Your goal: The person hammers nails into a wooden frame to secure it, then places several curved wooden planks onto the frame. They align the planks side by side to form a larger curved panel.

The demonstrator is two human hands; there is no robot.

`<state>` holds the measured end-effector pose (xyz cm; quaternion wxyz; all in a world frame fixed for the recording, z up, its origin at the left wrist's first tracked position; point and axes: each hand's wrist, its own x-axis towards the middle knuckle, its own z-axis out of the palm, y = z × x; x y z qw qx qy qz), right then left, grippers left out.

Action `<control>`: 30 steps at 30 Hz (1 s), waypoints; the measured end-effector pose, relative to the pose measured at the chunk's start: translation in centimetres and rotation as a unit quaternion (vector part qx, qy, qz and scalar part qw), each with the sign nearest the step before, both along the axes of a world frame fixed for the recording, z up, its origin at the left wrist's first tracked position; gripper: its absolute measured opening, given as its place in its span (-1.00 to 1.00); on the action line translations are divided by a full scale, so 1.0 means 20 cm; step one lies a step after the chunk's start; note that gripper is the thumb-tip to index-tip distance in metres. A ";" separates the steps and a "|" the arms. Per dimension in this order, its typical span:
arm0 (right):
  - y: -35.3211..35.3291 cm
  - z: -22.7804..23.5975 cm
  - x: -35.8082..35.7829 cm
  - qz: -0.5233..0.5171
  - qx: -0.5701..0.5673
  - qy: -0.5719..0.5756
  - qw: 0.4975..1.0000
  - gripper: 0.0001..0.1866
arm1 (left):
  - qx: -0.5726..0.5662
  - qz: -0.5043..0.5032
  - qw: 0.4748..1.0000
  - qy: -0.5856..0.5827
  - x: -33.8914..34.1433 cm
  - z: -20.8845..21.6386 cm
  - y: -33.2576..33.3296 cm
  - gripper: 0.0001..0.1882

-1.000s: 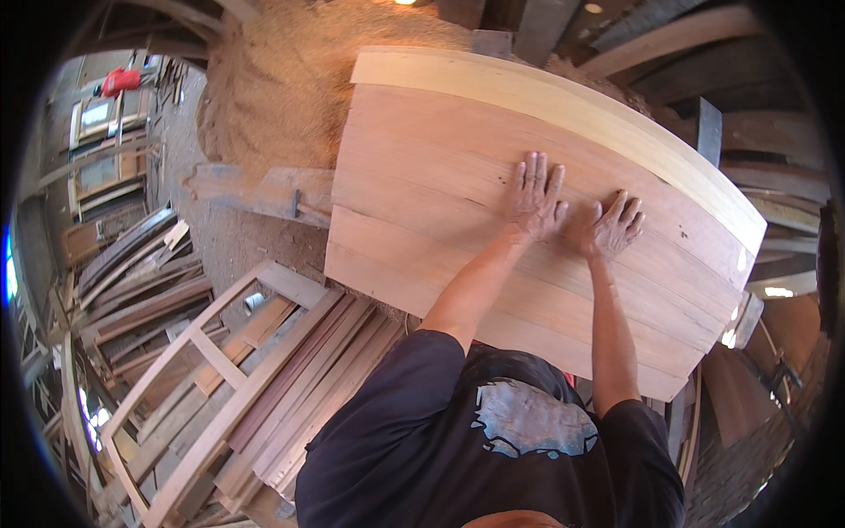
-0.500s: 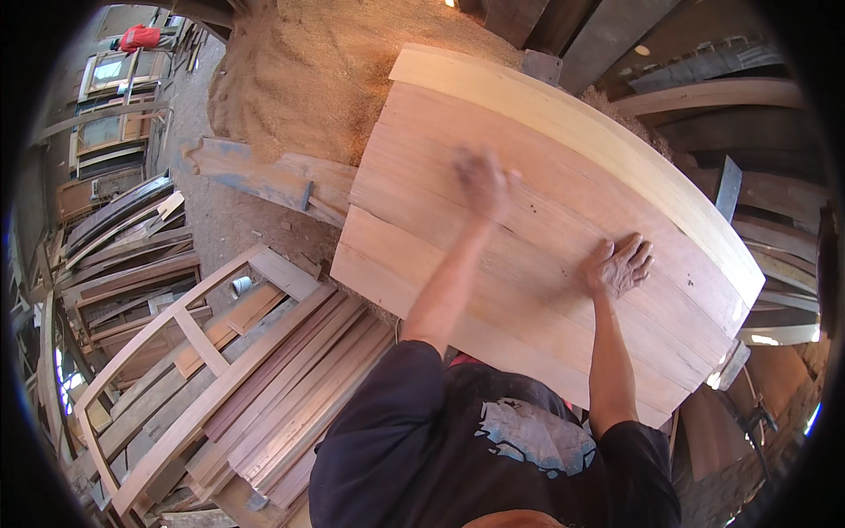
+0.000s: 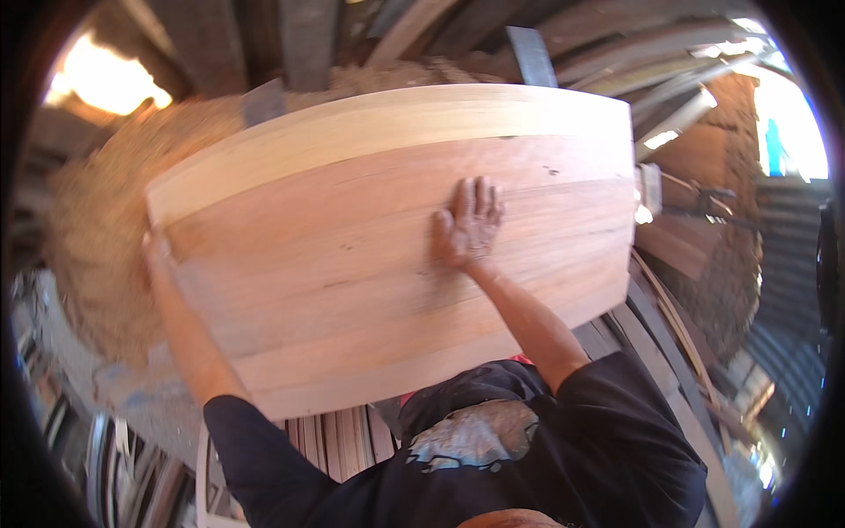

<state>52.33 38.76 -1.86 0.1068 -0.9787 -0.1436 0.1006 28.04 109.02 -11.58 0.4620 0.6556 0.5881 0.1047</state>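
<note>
A broad wooden panel (image 3: 370, 282) of reddish-brown boards lies in front of me, with a paler curved strip (image 3: 396, 119) along its far edge. Flat on its face rests my right hand (image 3: 475, 227), open with fingers spread. At the panel's left edge is my left hand (image 3: 157, 251), touching near the corner where the pale strip ends. Its fingers are blurred and partly hidden, so whether they grip the edge does not show. A few small dark marks dot the boards.
Sawdust (image 3: 97, 238) is heaped beyond the left side. A flat grey metal piece (image 3: 532, 57) sticks up behind the far edge. Wooden strips (image 3: 339, 440) lie below the near edge, and corrugated sheeting (image 3: 792, 264) stands at the right.
My left hand has gone from the panel's face to its left edge. My right hand stays open on the boards. The view has turned, so the panel lies more level.
</note>
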 end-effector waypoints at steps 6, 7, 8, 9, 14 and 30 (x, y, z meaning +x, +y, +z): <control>-0.03 0.04 -0.02 -0.034 -0.001 -0.029 0.999 -0.13 | -0.065 0.044 0.995 -0.067 0.26 -0.01 -0.09 -0.40; -0.03 0.03 -0.02 -0.036 -0.004 -0.022 0.999 -0.12 | -0.063 0.051 0.995 -0.048 0.27 -0.02 -0.10 -0.40; -0.04 0.03 -0.02 -0.038 -0.008 -0.020 0.999 -0.12 | -0.062 0.059 0.996 -0.030 0.28 -0.03 -0.11 -0.39; -0.03 0.04 -0.02 -0.038 -0.008 -0.016 0.999 -0.12 | -0.057 0.069 0.996 -0.010 0.26 -0.02 -0.10 -0.39; -0.02 0.04 -0.03 -0.037 -0.008 -0.012 0.999 -0.12 | -0.082 0.025 0.996 -0.038 0.24 -0.03 -0.08 -0.35; -0.04 0.03 -0.03 -0.041 0.009 -0.033 0.999 -0.13 | 0.422 -0.489 0.755 -0.115 1.74 0.52 -1.95 -0.38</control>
